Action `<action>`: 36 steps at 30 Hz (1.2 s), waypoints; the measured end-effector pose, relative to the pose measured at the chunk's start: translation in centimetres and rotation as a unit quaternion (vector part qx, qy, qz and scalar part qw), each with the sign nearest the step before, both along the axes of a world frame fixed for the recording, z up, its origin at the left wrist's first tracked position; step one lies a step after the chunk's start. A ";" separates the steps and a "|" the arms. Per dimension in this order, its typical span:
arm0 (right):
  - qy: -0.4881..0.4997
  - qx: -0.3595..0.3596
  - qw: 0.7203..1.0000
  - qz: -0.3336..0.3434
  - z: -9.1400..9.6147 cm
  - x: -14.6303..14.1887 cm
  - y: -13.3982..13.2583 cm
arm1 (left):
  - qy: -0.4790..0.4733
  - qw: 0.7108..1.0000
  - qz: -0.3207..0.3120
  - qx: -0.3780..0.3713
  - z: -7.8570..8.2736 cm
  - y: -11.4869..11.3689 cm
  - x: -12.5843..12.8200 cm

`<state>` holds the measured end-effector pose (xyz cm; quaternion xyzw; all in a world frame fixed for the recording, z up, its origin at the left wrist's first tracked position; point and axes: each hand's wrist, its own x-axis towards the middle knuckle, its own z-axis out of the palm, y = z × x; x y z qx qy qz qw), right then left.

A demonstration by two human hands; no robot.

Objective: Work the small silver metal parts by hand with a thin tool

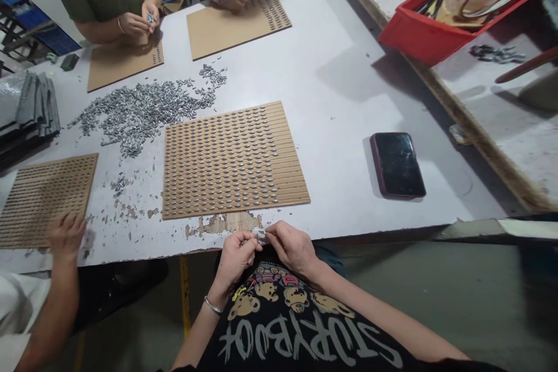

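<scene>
The left hand (pixel 238 254) and the right hand (pixel 294 247) meet at the near edge of the table (pixel 340 128), fingers bent, tips pinched together on a small pale piece (pixel 261 235). The fingertips partly cover this piece; its exact shape cannot be determined. A grooved board (pixel 288 165) lies just ahead, between the hands and a loose pile of metal bits (pixel 142 107). To the right lies a phone (pixel 399 164); at left, a co-worker's hand (pixel 66 232) touches another board (pixel 54 186), cut off by the view's edge.

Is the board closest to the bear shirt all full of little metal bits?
Not quite full: metal bits cover most of the board, but a strip down its right side shows bare grooves.
</scene>
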<state>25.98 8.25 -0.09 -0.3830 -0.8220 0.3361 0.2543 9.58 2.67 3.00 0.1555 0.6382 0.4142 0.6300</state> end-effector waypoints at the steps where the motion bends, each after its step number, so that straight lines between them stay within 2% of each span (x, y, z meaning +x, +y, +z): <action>1: 0.005 0.004 1.000 0.001 0.0 0.0 0.0 | 0.002 1.000 0.002 -0.002 0.0 0.0 0.0; 6: 0.033 0.023 0.999 0.025 -0.3 0.4 -0.1 | 0.005 1.000 -0.004 -0.014 -0.1 0.2 0.1; 10: 0.019 0.027 0.998 0.046 -0.6 0.5 -0.2 | 0.009 1.000 0.000 -0.010 -0.2 0.1 0.1; 18: 0.021 0.034 0.998 0.042 -0.4 0.4 -0.2 | 0.010 1.000 0.007 -0.007 0.0 0.1 0.3; 25: 0.014 0.048 0.998 0.029 -0.4 0.2 -0.3 | 0.022 1.000 -0.020 0.002 -0.2 -0.1 0.0; 30: 0.017 0.036 0.999 -0.005 -0.2 0.0 -0.2 | 0.021 0.999 -0.025 0.006 -0.4 -0.2 -0.1; 36: 0.036 0.042 0.998 0.029 -0.2 0.3 -0.2 | 0.038 0.999 -0.035 0.000 -0.7 -0.3 0.0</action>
